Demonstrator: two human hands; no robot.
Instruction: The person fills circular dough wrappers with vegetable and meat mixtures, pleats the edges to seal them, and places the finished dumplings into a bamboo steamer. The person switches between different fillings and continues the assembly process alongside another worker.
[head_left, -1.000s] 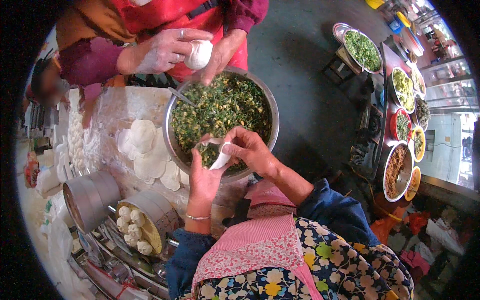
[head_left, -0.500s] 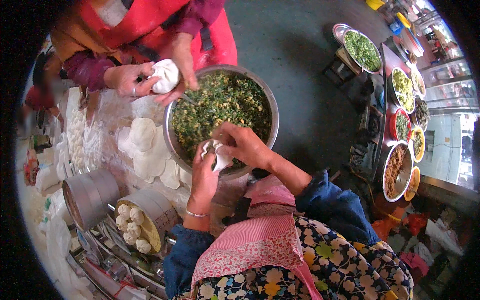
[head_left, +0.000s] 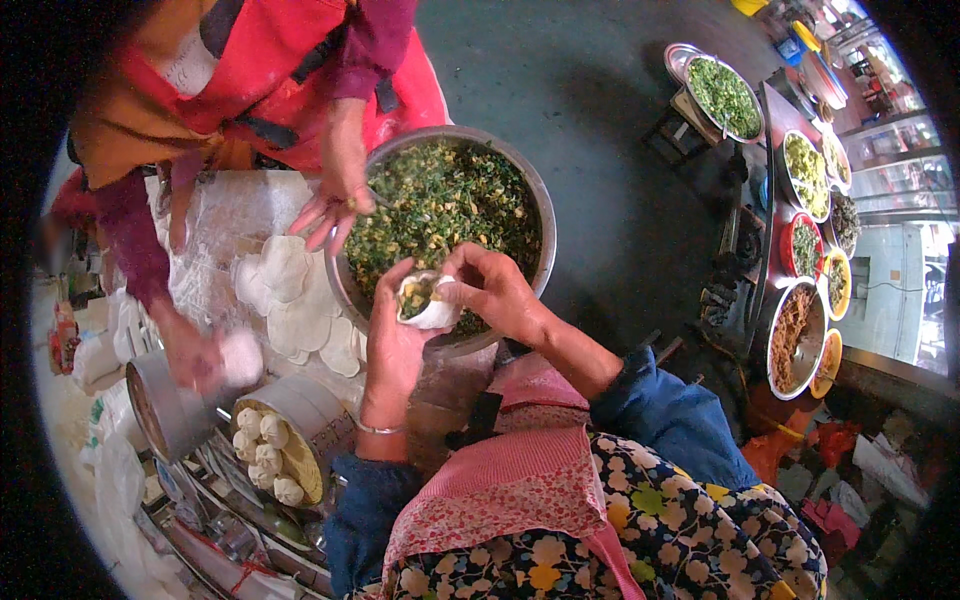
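A partly closed bun (head_left: 436, 314) with green and yellow filling showing at its top sits in my left hand (head_left: 393, 335), whose fingers cup it from the left. My right hand (head_left: 499, 290) pinches the dough edge from the right. Both are held over the near rim of a large metal bowl (head_left: 545, 225) of chopped green filling (head_left: 450, 195). Across from me, a co-worker's one hand (head_left: 345, 185) is spread at the bowl's left edge. Their other hand (head_left: 190, 350) carries a white bun (head_left: 240, 358), blurred, above the steamers.
Flat dough wrappers (head_left: 305, 310) lie on the floured table left of the bowl. Nearer stand a steamer (head_left: 305, 400) holding several buns (head_left: 268, 455) and a closed-sided metal steamer (head_left: 175, 400). On the right, a long table bears several bowls, including shredded brown filling (head_left: 790, 340).
The co-worker's hand has carried the bun from beside the bowl down left toward the steamers. My bun has turned so its filled opening shows more; my hands stay nearly in place.
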